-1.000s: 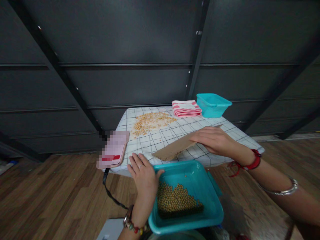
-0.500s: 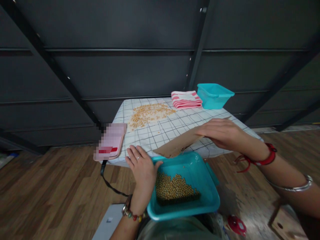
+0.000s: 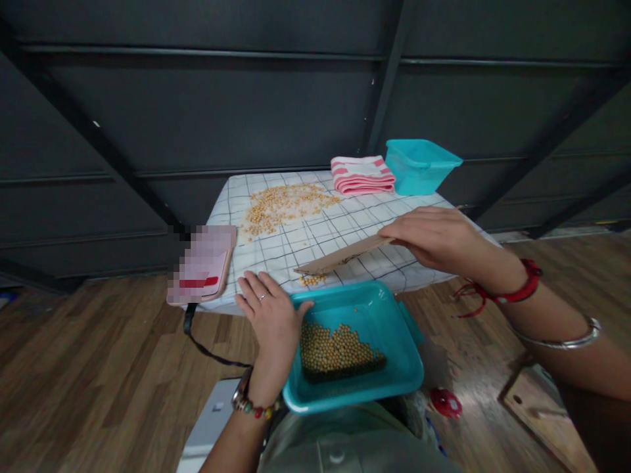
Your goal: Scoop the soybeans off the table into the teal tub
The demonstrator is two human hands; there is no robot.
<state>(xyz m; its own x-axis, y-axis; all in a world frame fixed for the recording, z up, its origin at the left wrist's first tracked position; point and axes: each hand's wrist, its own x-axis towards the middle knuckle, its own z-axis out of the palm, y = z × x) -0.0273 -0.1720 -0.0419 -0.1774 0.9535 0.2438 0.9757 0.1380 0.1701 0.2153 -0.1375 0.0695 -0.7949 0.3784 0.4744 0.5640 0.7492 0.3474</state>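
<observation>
My right hand [image 3: 434,236] grips a flat piece of brown cardboard [image 3: 340,257] by its right end, tilted over the front of the table. A few soybeans [image 3: 313,280] lie under the cardboard's left end, at the table's front edge. Just below that edge is a teal plastic basin [image 3: 403,368], with a heap of soybeans [image 3: 340,351] in its left and front part. My left hand [image 3: 270,322] is spread open at the basin's back left corner, fingers flat on the tablecloth and thumb at the rim. More soybeans [image 3: 276,207] are scattered at the back left of the table.
On the checked tablecloth [image 3: 266,256], a folded pink-and-white towel [image 3: 362,176] lies beside a turquoise bin [image 3: 419,171] at the back right. A pink pouch [image 3: 210,263] with a black strap rests at the left edge. Dark wall panels [image 3: 236,112] stand behind the table.
The cardboard's broad face has turned to a steeper angle, and a small cluster of soybeans now shows by its left end. My left hand keeps its place. The whole view has shifted slightly.
</observation>
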